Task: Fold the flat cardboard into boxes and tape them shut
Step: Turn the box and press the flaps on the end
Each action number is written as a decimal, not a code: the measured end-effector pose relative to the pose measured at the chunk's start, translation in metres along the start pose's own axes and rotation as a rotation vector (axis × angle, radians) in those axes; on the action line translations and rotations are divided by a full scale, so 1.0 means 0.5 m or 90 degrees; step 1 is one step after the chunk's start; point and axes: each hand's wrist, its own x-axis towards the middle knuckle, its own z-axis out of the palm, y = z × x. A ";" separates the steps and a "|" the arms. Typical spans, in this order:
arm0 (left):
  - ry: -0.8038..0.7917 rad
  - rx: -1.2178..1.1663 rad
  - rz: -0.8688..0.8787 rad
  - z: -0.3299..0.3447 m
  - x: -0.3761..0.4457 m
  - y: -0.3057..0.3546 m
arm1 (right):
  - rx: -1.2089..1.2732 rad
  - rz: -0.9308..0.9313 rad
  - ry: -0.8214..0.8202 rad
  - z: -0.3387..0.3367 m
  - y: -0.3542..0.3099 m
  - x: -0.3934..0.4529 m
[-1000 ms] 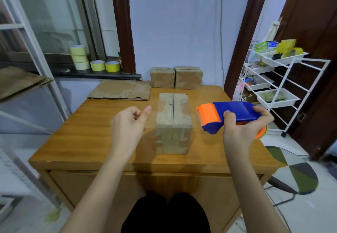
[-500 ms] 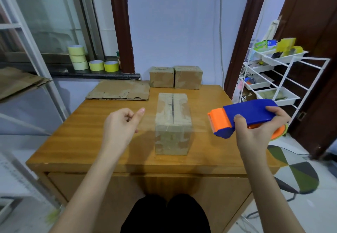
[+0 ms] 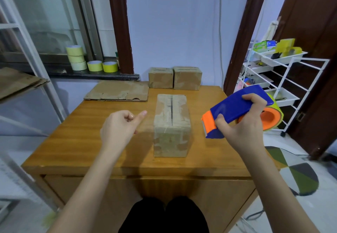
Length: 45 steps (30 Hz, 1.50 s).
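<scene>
A folded cardboard box [image 3: 171, 123] stands in the middle of the wooden table [image 3: 76, 137], its top flaps closed with a dark seam down the centre. My right hand [image 3: 240, 126] grips a blue and orange tape dispenser [image 3: 237, 112] to the right of the box, above the table, tilted with its orange blade end down and to the left. My left hand [image 3: 120, 128] hovers left of the box, fingers loosely curled with thumb out, holding nothing. Flat cardboard [image 3: 118, 91] lies at the table's back left. Two finished boxes [image 3: 175, 77] sit at the back edge.
Several rolls of yellow tape [image 3: 85, 61] sit on the window sill behind the table. A white wire rack [image 3: 279, 79] with trays stands to the right by a brown door. More flat cardboard [image 3: 16, 83] lies on a shelf at the left.
My right hand has swung the tape dispenser to the right and tilted its blade end downward. My left hand drew slightly back to the left, away from the box.
</scene>
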 end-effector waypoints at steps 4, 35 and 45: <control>0.002 0.012 0.002 0.004 0.008 -0.004 | -0.034 -0.028 0.003 0.003 0.002 0.007; -0.050 -0.075 -0.133 0.135 -0.058 -0.032 | -0.052 0.080 -0.075 0.060 0.010 -0.023; -0.101 0.162 -0.093 0.124 -0.067 -0.002 | -0.062 0.099 -0.089 0.062 -0.004 -0.023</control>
